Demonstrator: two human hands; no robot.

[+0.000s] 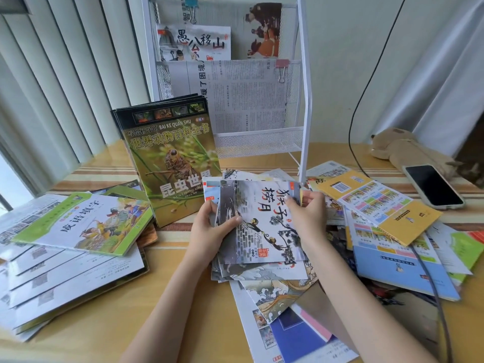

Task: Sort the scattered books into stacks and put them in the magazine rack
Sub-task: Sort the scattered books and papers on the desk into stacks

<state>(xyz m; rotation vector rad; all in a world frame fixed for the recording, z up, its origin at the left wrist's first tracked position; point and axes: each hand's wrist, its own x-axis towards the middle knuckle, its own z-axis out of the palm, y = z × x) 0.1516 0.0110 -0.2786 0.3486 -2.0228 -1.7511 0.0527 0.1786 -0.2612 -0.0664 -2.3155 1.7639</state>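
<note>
1. The worktop (pixel 183 297) is strewn with loose books on both sides.
2. The white magazine rack (pixel 305 100) stands at the back, papers in its pockets.
3. An insect book (pixel 172 163) leans upright against it.
4. Both hands, left hand (pixel 209 230) and right hand (pixel 307 213), grip a thin stack of picture books (pixel 259 226) at centre.

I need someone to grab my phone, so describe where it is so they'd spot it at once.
Start at the white magazine rack at the back of the wooden table and look right. Past the yellow book, the phone lies flat beside a brown plush toy. It is the only black, glossy slab among colourful paper covers.
</note>
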